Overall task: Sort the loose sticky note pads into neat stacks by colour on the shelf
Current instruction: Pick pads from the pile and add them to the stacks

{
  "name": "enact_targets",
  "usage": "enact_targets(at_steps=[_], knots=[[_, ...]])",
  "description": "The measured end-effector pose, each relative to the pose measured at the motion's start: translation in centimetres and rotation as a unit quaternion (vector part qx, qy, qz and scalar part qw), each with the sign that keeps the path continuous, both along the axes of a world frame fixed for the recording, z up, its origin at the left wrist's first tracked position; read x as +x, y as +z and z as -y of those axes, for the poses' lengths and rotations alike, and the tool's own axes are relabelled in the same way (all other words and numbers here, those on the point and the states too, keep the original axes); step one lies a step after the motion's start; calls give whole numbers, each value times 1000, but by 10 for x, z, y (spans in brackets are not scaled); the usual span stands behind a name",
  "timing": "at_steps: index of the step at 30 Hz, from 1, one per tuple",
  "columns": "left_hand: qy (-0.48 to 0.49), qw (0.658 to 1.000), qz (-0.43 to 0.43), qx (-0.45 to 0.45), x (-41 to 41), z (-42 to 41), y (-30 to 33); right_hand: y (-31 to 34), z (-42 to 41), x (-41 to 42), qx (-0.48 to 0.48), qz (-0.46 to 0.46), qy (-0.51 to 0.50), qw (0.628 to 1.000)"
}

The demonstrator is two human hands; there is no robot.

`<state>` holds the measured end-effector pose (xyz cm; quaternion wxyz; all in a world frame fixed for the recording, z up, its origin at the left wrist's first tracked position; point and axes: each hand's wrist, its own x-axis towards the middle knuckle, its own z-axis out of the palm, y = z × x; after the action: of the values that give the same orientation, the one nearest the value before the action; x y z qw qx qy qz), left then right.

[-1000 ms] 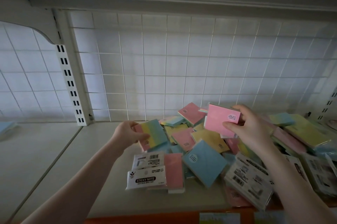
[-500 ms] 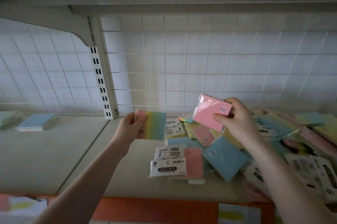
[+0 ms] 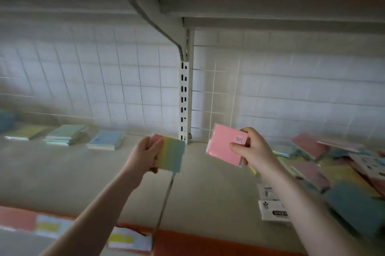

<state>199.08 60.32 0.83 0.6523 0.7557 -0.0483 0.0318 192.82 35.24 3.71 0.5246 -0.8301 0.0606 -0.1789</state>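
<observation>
Your left hand [image 3: 145, 154] pinches a rainbow pad [image 3: 169, 154]; your right hand [image 3: 253, 151] pinches a pink pad [image 3: 224, 144], both above the shelf [image 3: 62, 172]. Sorted stacks [image 3: 66, 134] far left; loose pile [image 3: 337, 174] right.

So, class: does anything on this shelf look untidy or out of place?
Yes: the loose pile of pads on the right lies jumbled, colours mixed, pads tilted and overlapping. The stacks on the left sit in a row. Each hand holds one unsorted pad.

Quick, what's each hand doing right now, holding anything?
Left hand: grips a rainbow-striped sticky note pad, held above the shelf.
Right hand: pinches a pink wrapped sticky note pad.
</observation>
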Motion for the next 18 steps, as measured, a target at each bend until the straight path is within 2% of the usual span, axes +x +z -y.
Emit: enact_targets(at_steps=[9, 18], knots=[[36, 999, -10, -8, 72, -162, -4, -21, -153, 92, 29, -44, 12, 999], [59, 996, -45, -51, 99, -227, -13, -31, -207, 140, -3, -135, 25, 990]])
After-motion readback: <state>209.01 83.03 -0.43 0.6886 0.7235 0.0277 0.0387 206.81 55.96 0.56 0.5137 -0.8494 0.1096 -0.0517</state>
